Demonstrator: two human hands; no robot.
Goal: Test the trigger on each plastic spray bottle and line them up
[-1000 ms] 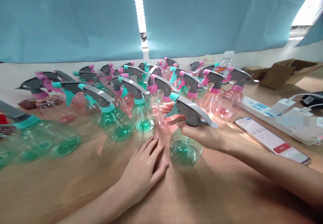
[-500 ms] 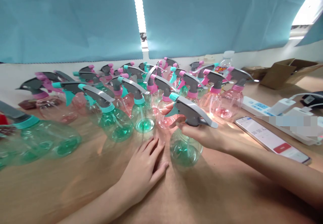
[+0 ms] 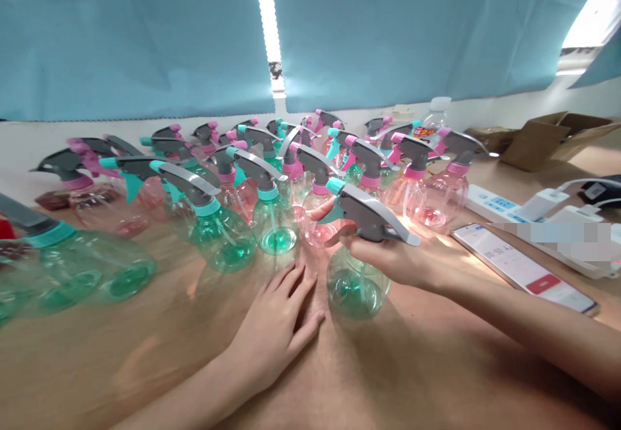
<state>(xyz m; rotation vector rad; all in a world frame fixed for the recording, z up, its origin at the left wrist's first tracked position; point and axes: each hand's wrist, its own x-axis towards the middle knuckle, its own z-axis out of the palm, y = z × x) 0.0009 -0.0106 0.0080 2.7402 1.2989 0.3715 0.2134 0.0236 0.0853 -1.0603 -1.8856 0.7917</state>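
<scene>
Holding green spray bottle point(image 3: 358, 291) by its neck in right hand point(image 3: 388, 258), upright on worktop point(image 3: 165, 326), likely for a steady base and fingers near the trigger. Grouped behind and leftward with other spray bottles point(image 3: 223, 242), probably for hand room. Closed right grip around neck, with forearm slanting in from right. Resting left hand point(image 3: 269, 320) palm down just beside bottle, with fingers slightly spread, holding nothing.

Held spray bottle point(image 3: 358, 291), its neck hidden behind right hand point(image 3: 381, 257)
</scene>
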